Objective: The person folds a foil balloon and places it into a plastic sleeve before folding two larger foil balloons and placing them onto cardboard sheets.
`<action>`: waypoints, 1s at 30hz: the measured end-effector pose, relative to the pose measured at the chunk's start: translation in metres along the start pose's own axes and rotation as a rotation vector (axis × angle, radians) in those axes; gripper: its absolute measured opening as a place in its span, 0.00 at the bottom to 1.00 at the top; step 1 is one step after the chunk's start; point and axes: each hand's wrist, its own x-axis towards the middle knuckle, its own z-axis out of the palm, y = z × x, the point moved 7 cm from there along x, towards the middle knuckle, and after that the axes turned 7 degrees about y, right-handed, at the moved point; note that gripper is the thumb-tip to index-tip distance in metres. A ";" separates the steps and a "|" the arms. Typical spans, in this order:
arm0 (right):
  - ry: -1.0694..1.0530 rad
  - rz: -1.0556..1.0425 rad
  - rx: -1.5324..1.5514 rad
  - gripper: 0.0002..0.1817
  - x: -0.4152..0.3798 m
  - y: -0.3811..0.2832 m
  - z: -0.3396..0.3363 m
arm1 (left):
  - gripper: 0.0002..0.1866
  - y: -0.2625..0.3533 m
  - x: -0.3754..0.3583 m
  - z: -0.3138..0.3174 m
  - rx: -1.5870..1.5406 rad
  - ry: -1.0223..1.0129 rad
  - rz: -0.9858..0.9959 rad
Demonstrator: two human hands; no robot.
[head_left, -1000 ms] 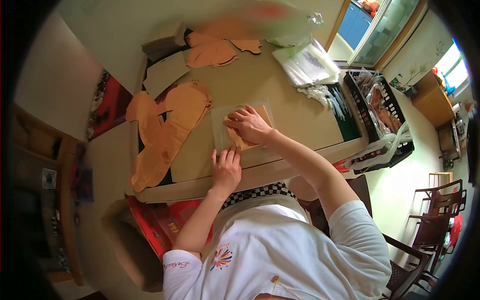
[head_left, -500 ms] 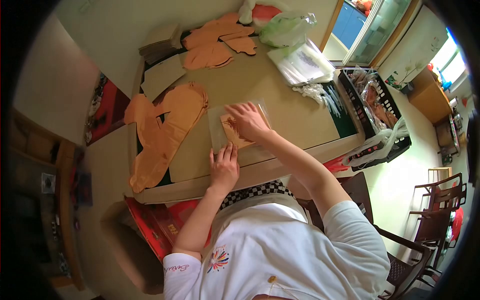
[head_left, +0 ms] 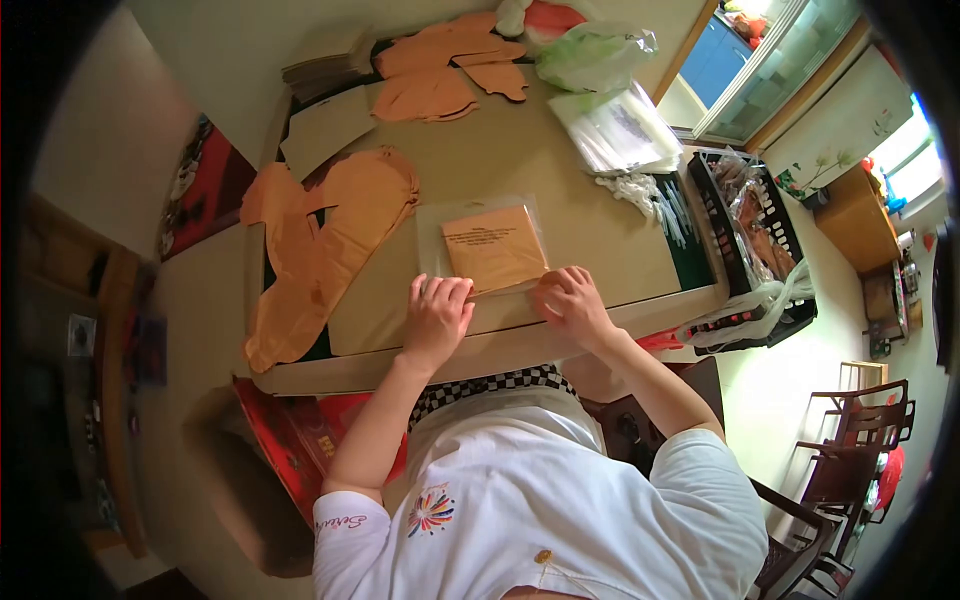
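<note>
A clear plastic bag [head_left: 430, 228] lies flat on the table, with a folded orange sheet [head_left: 495, 265] inside it and dark printed text across its upper part. My left hand [head_left: 438, 318] rests at the bag's lower left corner, fingers bent and pressed together near the edge. At the lower right corner is my right hand [head_left: 572, 303], its fingers curled together at the bag's edge. Whether either hand pinches the plastic is too small to make out. Large orange cut-out sheets [head_left: 345, 225] lie to the left of the bag.
More orange sheets [head_left: 430, 92] and a grey-brown board [head_left: 325, 130] lie at the back left. Toward the back right are a stack of clear bags [head_left: 620, 130], a greenish plastic bag [head_left: 595, 55] and white strips [head_left: 640, 195]. A black crate [head_left: 740, 220] stands at the table's right.
My right hand has moved off the bag's middle to its lower right corner, uncovering the printed text. My left hand has shifted slightly left along the lower edge.
</note>
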 end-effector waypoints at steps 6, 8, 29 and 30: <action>-0.021 -0.027 -0.158 0.21 -0.003 -0.018 0.006 | 0.19 0.001 0.013 -0.007 0.021 0.073 0.096; -0.031 -0.011 -0.198 0.22 -0.004 -0.017 0.002 | 0.17 -0.013 0.004 0.008 -0.030 0.069 0.066; -0.078 0.052 -0.175 0.29 0.006 -0.044 0.028 | 0.30 -0.012 -0.005 -0.018 -0.225 0.082 -0.124; -0.091 0.037 -0.131 0.29 0.003 -0.044 0.026 | 0.31 -0.017 -0.010 -0.018 -0.219 0.052 -0.127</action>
